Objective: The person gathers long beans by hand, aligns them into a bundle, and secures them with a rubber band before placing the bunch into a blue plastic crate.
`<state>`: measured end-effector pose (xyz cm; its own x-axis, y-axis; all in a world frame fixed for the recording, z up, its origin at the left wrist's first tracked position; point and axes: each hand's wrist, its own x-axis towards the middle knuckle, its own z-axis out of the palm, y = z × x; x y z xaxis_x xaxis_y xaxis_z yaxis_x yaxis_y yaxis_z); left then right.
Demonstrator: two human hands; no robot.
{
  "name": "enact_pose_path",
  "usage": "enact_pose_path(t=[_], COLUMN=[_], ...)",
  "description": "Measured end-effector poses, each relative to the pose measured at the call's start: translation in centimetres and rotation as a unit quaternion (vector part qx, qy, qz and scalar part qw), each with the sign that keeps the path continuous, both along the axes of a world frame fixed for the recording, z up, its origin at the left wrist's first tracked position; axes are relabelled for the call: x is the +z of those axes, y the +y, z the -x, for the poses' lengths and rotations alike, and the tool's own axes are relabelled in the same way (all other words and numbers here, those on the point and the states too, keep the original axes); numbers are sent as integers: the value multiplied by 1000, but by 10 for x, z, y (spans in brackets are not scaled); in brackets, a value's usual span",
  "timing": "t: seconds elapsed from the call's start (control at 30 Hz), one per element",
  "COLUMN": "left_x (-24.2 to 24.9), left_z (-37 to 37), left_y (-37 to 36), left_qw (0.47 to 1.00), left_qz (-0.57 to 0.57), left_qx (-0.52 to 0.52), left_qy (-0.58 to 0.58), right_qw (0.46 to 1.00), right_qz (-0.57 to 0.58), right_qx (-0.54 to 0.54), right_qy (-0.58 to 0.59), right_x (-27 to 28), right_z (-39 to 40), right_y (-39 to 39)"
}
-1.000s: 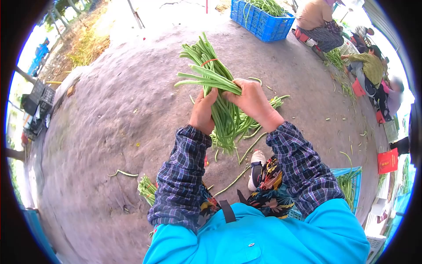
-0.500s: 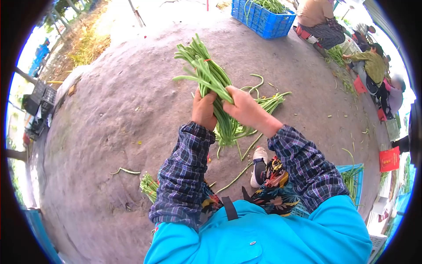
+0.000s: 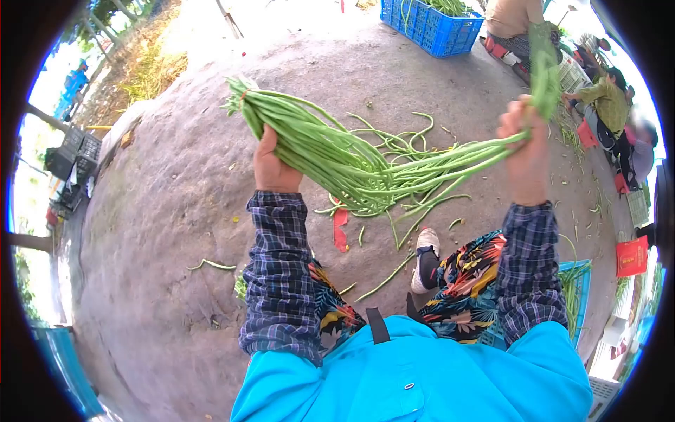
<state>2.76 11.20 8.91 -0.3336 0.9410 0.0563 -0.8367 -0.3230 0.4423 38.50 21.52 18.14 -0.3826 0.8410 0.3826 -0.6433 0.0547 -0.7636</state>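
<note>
A bundle of green long beans stretches between my two hands above the ground. At its upper left end a red tie goes round the stalks. My left hand is closed round the bundle just below that tie. My right hand, smeared by motion, is raised on the right and grips the other ends of the beans, whose tips stick up blurred above it. Beneath the bundle, loose long beans lie on the ground. A red strip lies near my shoe.
A blue crate holding beans stands at the back. People sit or crouch along the right side. A second blue crate is beside my right leg, near a red box-like item. Dark crates are stacked at the left.
My hands, close together before, are now far apart. My right hand has swung right and up with bean ends in it. My left hand has moved left, the tied end with it.
</note>
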Motion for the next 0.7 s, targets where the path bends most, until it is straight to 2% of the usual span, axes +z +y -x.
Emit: enact_pose_path(t=[0.03, 0.1, 0.13, 0.17, 0.2, 0.23, 0.3, 0.33, 0.4, 0.43, 0.53, 0.57, 0.6, 0.63, 0.67, 0.7], left_x=[5, 5, 3, -6, 0, 1, 1, 0, -4, -4, -17, -21, -33, -70, -55, -54], left_z=[5, 15, 20, 16, 15, 17, 21, 21, 11, 7, 2, 7, 19, 53, 43, 47], left_y=[-6, -16, -19, -17, -21, -22, -16, -15, -12, -11, -7, -6, 2, 20, 18, 26], left_qw=[1000, 999, 997, 994, 994, 994, 974, 972, 960, 944, 919, 924, 917, 934, 936, 914], left_qz=[-9, -26, -71, -111, -100, -100, -224, -230, -251, -275, -318, -313, -320, -287, -267, -297], left_qx=[30, 43, 30, 15, 45, 42, -31, -52, -108, -158, -195, -203, -223, -211, -227, -272], left_qy=[2, -2, -10, -15, 0, -1, 7, -22, -54, -88, -127, -87, -82, 7, -21, -55], right_qw=[997, 990, 991, 980, 964, 963, 932, 929, 946, 942, 920, 875, 804, 765, 718, 698], right_qz=[10, 4, 4, 25, 39, 38, 80, 78, -27, -33, -76, -63, -51, -94, -69, -85], right_qx=[-30, -106, -105, -178, -251, -254, -345, -353, -317, -331, -384, -480, -593, -636, -691, -708], right_qy=[64, 88, 88, 87, 82, 81, 82, 83, 57, 53, 5, -1, -2, -40, -37, -65], right_x=[4, 8, 11, 2, 10, 18, 31, 35, 35, 42, 72, 89, 107, 122, 141, 160], right_z=[-24, -63, -76, -95, -106, -119, -154, -178, -237, -262, -321, -309, -293, -297, -310, -320], right_y=[8, 13, 13, 16, 12, 11, 12, 11, 14, 10, -26, -56, -86, -111, -131, -155])
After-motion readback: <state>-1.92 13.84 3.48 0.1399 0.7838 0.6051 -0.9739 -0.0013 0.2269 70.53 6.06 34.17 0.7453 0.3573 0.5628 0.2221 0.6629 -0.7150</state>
